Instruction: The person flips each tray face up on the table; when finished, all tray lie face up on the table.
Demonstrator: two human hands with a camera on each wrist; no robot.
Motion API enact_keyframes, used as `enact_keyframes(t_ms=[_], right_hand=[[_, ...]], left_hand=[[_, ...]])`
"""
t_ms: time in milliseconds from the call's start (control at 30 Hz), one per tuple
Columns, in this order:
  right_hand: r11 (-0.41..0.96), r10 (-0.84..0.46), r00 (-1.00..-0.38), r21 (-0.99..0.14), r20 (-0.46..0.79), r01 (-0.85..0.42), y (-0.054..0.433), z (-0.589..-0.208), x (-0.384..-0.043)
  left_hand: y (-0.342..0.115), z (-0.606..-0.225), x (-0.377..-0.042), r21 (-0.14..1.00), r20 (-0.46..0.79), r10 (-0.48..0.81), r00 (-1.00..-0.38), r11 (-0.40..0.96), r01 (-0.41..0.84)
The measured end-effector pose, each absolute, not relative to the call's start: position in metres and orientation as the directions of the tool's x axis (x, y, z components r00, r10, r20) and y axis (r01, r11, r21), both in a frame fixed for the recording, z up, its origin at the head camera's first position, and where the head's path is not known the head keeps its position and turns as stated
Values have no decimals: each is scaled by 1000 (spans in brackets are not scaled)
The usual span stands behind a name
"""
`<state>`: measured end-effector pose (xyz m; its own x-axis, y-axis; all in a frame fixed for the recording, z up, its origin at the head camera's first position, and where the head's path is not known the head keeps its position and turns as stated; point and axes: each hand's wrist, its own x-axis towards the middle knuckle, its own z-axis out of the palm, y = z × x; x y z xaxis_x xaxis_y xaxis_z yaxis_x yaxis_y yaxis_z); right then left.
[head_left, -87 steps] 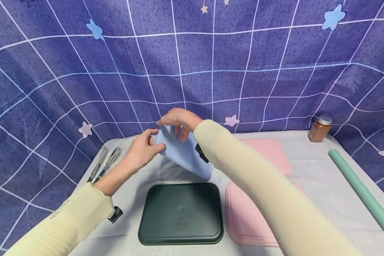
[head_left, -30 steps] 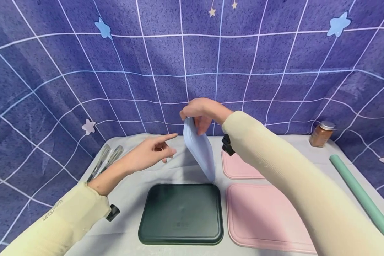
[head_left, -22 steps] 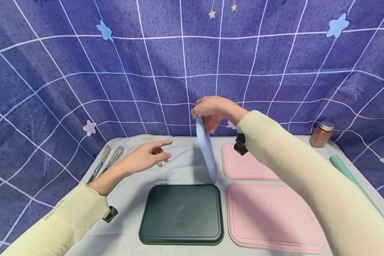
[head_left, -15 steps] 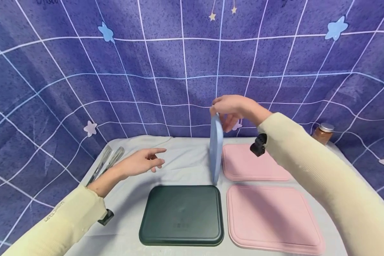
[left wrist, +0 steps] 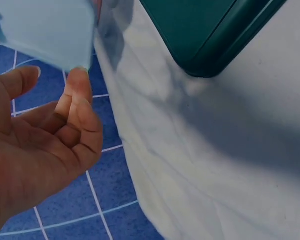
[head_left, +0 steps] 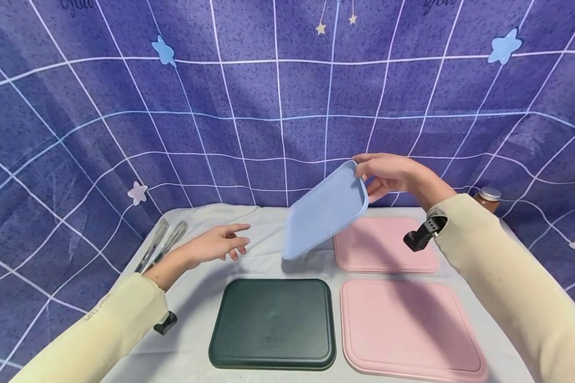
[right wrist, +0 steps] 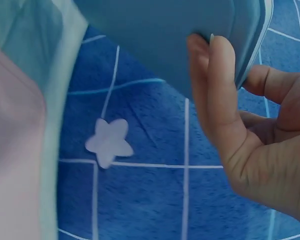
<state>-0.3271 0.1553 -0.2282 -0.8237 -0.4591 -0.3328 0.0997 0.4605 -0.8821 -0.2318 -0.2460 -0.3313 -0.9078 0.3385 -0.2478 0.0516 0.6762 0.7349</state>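
A flat light blue rectangular tray (head_left: 323,210) with rounded corners and a low rim is tilted above the back of the table. My right hand (head_left: 388,173) holds it by its upper right corner; in the right wrist view, fingers (right wrist: 222,85) lie along one face of the blue tray (right wrist: 150,35) and the thumb is at its edge. My left hand (head_left: 220,243) is at the left, fingers loosely extended, apart from the tray in the head view. A dark green tray (head_left: 273,322) lies flat in front.
Two pink trays (head_left: 385,244) lie one behind the other on the right. Silvery tongs (head_left: 165,242) are at the left edge, beside the left forearm. A capped jar (head_left: 488,198) stands at the back right, partly behind the right sleeve. A purple grid-patterned cloth (head_left: 249,85) forms the back wall.
Earlier both hands were at the blue tray; the left let go and drew back left. The right hand carried the tray rightward and turned it from edge-on to a broad slanted face.
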Motion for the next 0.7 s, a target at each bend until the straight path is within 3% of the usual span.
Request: enact_keyframes(t_ms=[333, 700], right_hand=[[189, -540, -793, -959, -282, 212, 155, -266, -323], [70, -569, -779, -960, -263, 273, 153, -289, -320]], left_hand=[[-239, -352, -247, 807, -205, 287, -936, 591, 5], [-253, -365, -252, 862, -179, 268, -947, 506, -19]])
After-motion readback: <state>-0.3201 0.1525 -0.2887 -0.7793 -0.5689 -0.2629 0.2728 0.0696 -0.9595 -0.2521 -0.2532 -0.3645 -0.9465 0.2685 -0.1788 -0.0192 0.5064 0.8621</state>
